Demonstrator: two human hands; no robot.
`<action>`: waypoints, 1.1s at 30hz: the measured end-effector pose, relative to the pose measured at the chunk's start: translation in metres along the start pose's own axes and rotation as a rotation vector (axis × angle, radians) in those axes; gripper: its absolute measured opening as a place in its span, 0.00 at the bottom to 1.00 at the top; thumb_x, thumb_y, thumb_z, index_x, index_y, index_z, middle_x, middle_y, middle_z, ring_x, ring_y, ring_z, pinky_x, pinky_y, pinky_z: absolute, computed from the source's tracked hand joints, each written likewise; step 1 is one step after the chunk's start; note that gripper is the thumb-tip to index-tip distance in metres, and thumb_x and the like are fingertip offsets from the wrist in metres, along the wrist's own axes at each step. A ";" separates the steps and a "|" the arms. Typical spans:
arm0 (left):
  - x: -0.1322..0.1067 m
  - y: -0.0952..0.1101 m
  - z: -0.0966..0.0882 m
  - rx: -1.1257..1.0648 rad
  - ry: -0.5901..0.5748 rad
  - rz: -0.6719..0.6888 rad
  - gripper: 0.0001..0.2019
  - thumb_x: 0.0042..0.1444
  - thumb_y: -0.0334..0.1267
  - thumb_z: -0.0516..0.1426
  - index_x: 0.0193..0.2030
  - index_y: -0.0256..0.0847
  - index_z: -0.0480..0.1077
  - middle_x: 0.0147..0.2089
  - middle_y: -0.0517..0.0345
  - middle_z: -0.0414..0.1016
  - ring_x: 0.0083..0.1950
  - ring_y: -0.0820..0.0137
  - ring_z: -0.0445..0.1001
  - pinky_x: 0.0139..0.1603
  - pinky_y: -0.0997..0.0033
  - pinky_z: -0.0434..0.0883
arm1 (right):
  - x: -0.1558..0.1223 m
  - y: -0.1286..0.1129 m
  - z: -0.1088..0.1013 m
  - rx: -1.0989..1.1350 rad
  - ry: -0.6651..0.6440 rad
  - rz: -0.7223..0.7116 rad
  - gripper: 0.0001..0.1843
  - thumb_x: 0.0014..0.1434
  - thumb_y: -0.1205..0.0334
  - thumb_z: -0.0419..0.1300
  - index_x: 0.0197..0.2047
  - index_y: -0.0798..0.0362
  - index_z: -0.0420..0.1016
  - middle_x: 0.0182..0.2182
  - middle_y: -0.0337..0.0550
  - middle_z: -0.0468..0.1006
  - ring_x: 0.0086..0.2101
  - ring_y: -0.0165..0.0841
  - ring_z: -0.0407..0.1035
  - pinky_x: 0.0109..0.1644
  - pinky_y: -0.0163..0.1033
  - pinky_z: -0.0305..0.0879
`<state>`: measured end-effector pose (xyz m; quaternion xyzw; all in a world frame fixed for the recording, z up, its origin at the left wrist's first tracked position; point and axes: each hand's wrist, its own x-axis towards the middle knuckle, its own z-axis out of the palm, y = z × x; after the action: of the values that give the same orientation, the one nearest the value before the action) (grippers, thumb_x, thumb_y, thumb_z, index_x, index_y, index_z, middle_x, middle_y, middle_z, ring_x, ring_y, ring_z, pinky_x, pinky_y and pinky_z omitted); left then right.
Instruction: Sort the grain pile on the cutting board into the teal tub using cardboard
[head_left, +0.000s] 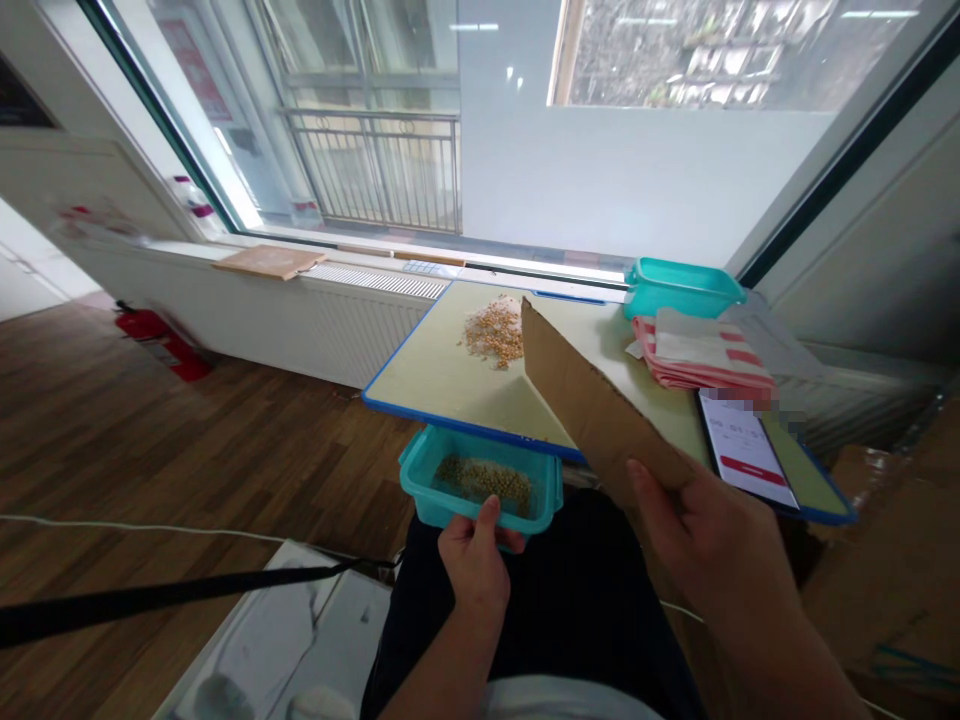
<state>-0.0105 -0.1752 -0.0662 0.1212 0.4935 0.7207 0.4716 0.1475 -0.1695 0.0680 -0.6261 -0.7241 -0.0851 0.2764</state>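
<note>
My left hand (474, 560) grips the near rim of a teal plastic tub (420, 472), held just under the front edge of the table (420, 375). The tub holds a layer of yellowish beans (484, 480). My right hand (712, 540) is closed on the near end of a brown cardboard sheet (581, 395), which stands on edge across the tabletop. Its far end reaches a loose pile of beans (495, 332) on the table.
A second teal tub (679, 285) stands at the table's back right, beside a folded red-striped cloth (701, 355). A phone (746, 450) lies near the right edge. A radiator and window run behind; a red fire extinguisher (161, 340) lies on the wooden floor at left.
</note>
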 end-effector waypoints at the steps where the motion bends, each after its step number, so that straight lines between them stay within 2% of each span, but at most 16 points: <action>1: 0.000 0.000 0.000 0.004 0.004 0.000 0.16 0.45 0.43 0.64 0.17 0.38 0.64 0.11 0.62 0.67 0.11 0.70 0.65 0.13 0.72 0.61 | -0.001 -0.004 0.002 0.000 -0.005 -0.014 0.20 0.62 0.52 0.49 0.46 0.54 0.75 0.24 0.48 0.80 0.24 0.40 0.74 0.27 0.38 0.66; 8: 0.002 -0.003 -0.002 0.015 -0.021 0.006 0.16 0.46 0.43 0.63 0.17 0.38 0.64 0.11 0.63 0.66 0.11 0.69 0.65 0.14 0.71 0.62 | -0.007 -0.022 0.007 0.042 -0.008 -0.076 0.18 0.62 0.54 0.49 0.46 0.53 0.74 0.25 0.47 0.80 0.25 0.39 0.75 0.30 0.39 0.69; 14: 0.006 -0.003 -0.002 -0.010 -0.037 0.000 0.17 0.46 0.43 0.62 0.16 0.39 0.64 0.10 0.63 0.66 0.11 0.70 0.64 0.14 0.72 0.61 | -0.009 -0.035 -0.006 0.121 -0.025 -0.106 0.17 0.62 0.53 0.49 0.40 0.52 0.75 0.24 0.47 0.79 0.24 0.39 0.75 0.28 0.38 0.69; 18: 0.008 0.000 -0.002 -0.013 -0.039 0.004 0.17 0.45 0.44 0.63 0.15 0.38 0.63 0.10 0.62 0.66 0.11 0.70 0.63 0.13 0.72 0.60 | -0.003 -0.032 -0.011 0.087 -0.007 -0.094 0.17 0.62 0.54 0.49 0.44 0.54 0.74 0.29 0.49 0.81 0.28 0.41 0.76 0.29 0.39 0.71; 21: 0.007 0.005 -0.004 0.003 -0.058 0.001 0.18 0.44 0.46 0.63 0.16 0.38 0.64 0.11 0.60 0.67 0.11 0.70 0.64 0.13 0.72 0.61 | 0.003 -0.027 -0.002 0.069 -0.016 -0.119 0.18 0.63 0.56 0.48 0.48 0.54 0.71 0.35 0.49 0.81 0.33 0.41 0.77 0.34 0.40 0.72; 24: 0.007 0.011 -0.005 -0.001 -0.078 -0.020 0.18 0.42 0.47 0.64 0.16 0.37 0.65 0.11 0.59 0.67 0.12 0.69 0.65 0.12 0.72 0.62 | 0.007 -0.025 0.013 0.140 -0.026 -0.152 0.16 0.63 0.59 0.47 0.48 0.53 0.71 0.39 0.48 0.80 0.38 0.39 0.76 0.41 0.41 0.73; 27: 0.007 0.014 -0.005 -0.004 -0.074 -0.043 0.18 0.40 0.48 0.64 0.16 0.37 0.65 0.11 0.59 0.67 0.12 0.68 0.65 0.12 0.71 0.62 | 0.006 -0.024 0.025 0.225 -0.056 -0.166 0.16 0.63 0.60 0.47 0.48 0.51 0.72 0.41 0.46 0.80 0.40 0.37 0.76 0.44 0.42 0.72; 30: 0.008 0.015 -0.005 -0.011 -0.059 -0.059 0.18 0.38 0.48 0.64 0.15 0.37 0.65 0.11 0.59 0.67 0.11 0.69 0.65 0.12 0.71 0.62 | 0.000 -0.025 0.025 0.267 -0.112 -0.180 0.16 0.62 0.60 0.48 0.49 0.50 0.72 0.42 0.45 0.80 0.41 0.37 0.75 0.45 0.42 0.72; 33: 0.009 0.014 -0.005 -0.018 -0.060 -0.070 0.19 0.37 0.49 0.65 0.15 0.37 0.64 0.11 0.58 0.67 0.11 0.70 0.64 0.12 0.72 0.62 | -0.010 -0.027 0.014 0.262 -0.151 -0.212 0.16 0.63 0.61 0.48 0.50 0.49 0.71 0.42 0.44 0.80 0.41 0.36 0.75 0.45 0.41 0.72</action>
<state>-0.0260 -0.1722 -0.0593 0.1211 0.4765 0.7042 0.5122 0.1181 -0.1769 0.0572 -0.5094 -0.8097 0.0283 0.2899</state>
